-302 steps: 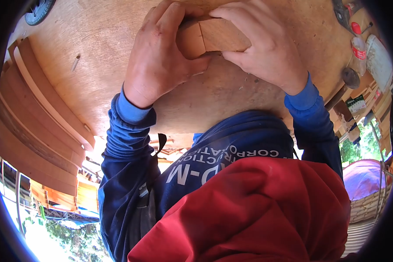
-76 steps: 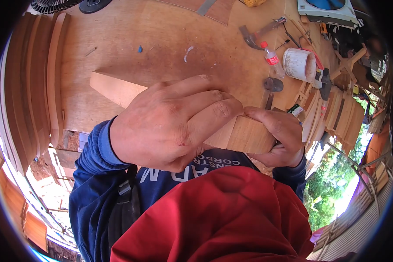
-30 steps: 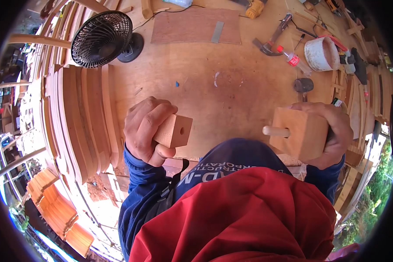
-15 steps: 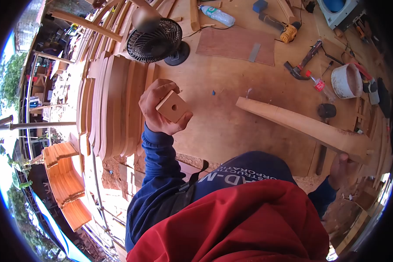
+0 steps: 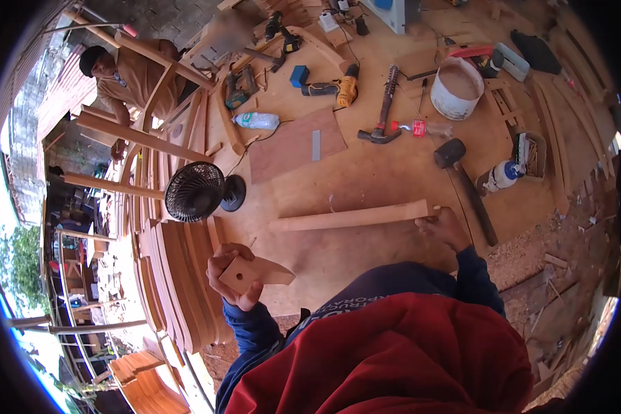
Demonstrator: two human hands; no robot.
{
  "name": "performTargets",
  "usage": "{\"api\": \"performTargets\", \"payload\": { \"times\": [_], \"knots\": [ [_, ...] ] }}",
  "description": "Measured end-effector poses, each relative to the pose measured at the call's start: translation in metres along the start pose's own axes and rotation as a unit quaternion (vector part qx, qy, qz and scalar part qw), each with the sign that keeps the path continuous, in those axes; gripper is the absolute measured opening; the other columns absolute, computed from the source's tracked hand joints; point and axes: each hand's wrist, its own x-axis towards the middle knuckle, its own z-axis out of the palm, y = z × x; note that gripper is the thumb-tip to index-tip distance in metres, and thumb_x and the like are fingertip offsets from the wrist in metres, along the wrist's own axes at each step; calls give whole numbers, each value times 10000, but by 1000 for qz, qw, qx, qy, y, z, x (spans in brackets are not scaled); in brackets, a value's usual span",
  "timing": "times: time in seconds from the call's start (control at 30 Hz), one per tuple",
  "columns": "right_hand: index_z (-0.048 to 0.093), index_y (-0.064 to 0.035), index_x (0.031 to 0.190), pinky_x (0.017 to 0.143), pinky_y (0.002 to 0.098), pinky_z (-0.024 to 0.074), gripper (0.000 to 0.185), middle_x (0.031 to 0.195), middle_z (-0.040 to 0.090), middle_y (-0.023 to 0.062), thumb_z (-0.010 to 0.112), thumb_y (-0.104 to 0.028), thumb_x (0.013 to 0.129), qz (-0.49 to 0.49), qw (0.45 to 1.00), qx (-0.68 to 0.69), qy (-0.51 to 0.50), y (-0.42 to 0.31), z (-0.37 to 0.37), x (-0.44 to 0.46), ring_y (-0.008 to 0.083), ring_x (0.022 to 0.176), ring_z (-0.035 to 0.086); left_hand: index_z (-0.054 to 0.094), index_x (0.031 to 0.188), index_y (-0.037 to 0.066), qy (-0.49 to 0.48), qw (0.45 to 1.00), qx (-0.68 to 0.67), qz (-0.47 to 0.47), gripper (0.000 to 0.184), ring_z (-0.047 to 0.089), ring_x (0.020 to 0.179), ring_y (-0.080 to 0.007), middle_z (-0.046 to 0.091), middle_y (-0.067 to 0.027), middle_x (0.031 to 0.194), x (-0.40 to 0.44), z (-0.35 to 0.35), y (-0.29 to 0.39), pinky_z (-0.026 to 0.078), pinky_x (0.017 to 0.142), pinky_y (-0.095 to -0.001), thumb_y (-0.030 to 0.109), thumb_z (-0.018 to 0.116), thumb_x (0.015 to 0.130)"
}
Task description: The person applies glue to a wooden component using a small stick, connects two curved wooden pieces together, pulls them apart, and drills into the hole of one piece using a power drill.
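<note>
My left hand (image 5: 219,277) is closed round a short wooden block (image 5: 255,271) with a round hole in its squared end face; its other end tapers towards the right. My right hand (image 5: 447,230) grips the right end of a long, slightly curved wooden piece (image 5: 352,216), which has a small peg at that end. This long piece lies across the front of the plywood worktable (image 5: 303,186), its free end pointing at the left hand. The two wooden parts are apart.
A black fan (image 5: 194,191) and stacked curved boards (image 5: 186,276) stand at the left. A rubber mallet (image 5: 469,186), claw hammer (image 5: 385,114), yellow drill (image 5: 338,90), white bucket (image 5: 457,88) and plastic bottles lie about. Another person (image 5: 141,83) is at the far left.
My view has turned, bringing the other person and more of the table into sight. My right hand and the long wooden piece have come in closer, the piece now nearly level across.
</note>
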Motion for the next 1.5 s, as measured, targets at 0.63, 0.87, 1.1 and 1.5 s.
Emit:
{"api": "performTargets", "payload": {
  "times": [0.63, 0.87, 1.1, 1.5],
  "knots": [
    [503, -86, 1397, 866, 397, 564, 599, 1253, 618, 221, 707, 64, 853, -674, 726, 103, -95, -266, 36, -219, 262, 960, 666, 467, 1078, 66, 78, 997, 13, 2, 711, 563, 938, -258, 568, -167, 984, -19, 71, 54, 483, 845, -425, 625, 775, 764],
    [537, -138, 1306, 847, 411, 576, 508, 1179, 641, 211, 665, 90, 870, -650, 750, 116, -39, -260, 52, -234, 267, 910, 679, 483, 1063, 64, 95, 995, 17, 37, 721, 541, 964, -257, 548, -157, 1015, -33, 66, 48, 441, 869, -415, 642, 773, 744],
    [571, -189, 1216, 828, 425, 587, 452, 1105, 665, 200, 623, 115, 887, -638, 760, 125, -4, -257, 55, -240, 272, 860, 692, 482, 1068, 71, 100, 994, 30, 11, 740, 543, 976, -248, 548, -156, 1027, -29, 67, 49, 433, 872, -397, 661, 778, 734],
    [623, -263, 1070, 844, 463, 589, 500, 1043, 695, 178, 585, 190, 860, -587, 796, 138, 44, -257, 52, -253, 289, 839, 705, 484, 1086, 74, 78, 997, -1, -8, 764, 585, 972, -248, 566, -149, 1039, -17, 74, 42, 481, 841, -389, 663, 813, 730]
  ]
}}
